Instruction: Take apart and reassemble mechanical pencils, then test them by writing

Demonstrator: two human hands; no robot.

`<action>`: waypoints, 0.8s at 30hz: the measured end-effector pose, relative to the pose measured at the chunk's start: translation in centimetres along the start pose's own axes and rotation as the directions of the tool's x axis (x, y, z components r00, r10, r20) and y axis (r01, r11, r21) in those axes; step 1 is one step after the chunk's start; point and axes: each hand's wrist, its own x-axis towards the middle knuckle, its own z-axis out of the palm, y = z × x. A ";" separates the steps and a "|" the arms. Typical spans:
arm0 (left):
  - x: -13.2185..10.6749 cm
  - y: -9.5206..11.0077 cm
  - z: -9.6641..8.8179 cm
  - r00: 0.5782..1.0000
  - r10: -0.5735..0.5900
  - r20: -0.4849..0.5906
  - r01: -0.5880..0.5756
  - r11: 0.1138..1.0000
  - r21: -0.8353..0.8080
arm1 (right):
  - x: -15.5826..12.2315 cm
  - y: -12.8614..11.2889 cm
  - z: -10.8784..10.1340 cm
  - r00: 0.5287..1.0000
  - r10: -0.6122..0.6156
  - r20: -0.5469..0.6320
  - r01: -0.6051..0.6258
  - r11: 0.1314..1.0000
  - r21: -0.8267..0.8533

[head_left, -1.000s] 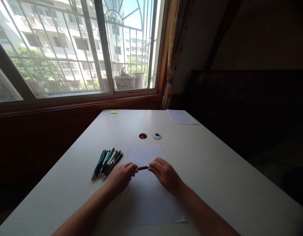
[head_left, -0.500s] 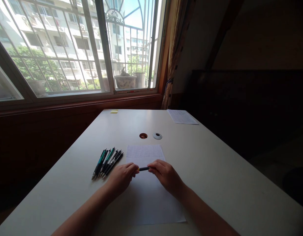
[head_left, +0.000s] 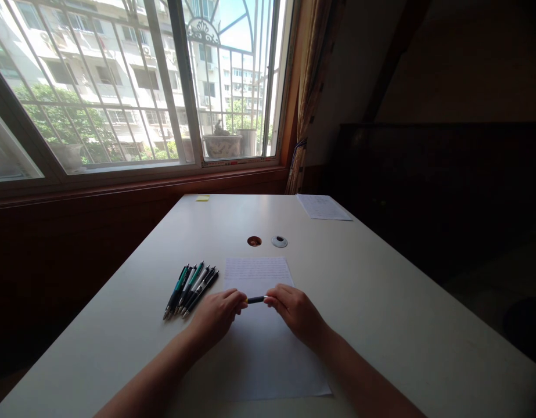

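A dark pen (head_left: 255,300) lies level between my two hands, over the written sheet of paper (head_left: 272,360). My left hand (head_left: 219,312) pinches one end, where a bit of yellow shows. At the other end, by a small silvery tip, the fingers of my right hand (head_left: 294,307) are closed. Both hands hide the pen's ends in part. Handwritten lines cover the sheet's far portion, while its near portion looks blank. Left of my left hand, several pens (head_left: 191,288) in black, green and white lie side by side.
The white table (head_left: 381,325) has a round hole (head_left: 254,241) with its round cover (head_left: 279,241) beside it. A yellow sticky note (head_left: 202,198) lies at the far left corner, and more papers (head_left: 323,207) at the far right. Beyond stands a barred window (head_left: 132,87).
My right hand has shifted slightly right along the pen, and a silvery bit now shows by its fingertips. My left hand keeps its grip.
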 end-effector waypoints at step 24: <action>0.0 0.3 -0.3 1.000 0.009 -0.010 -0.009 1.000 0.008 | -0.1 -0.4 0.0 1.000 0.018 0.012 -0.019 1.000 0.015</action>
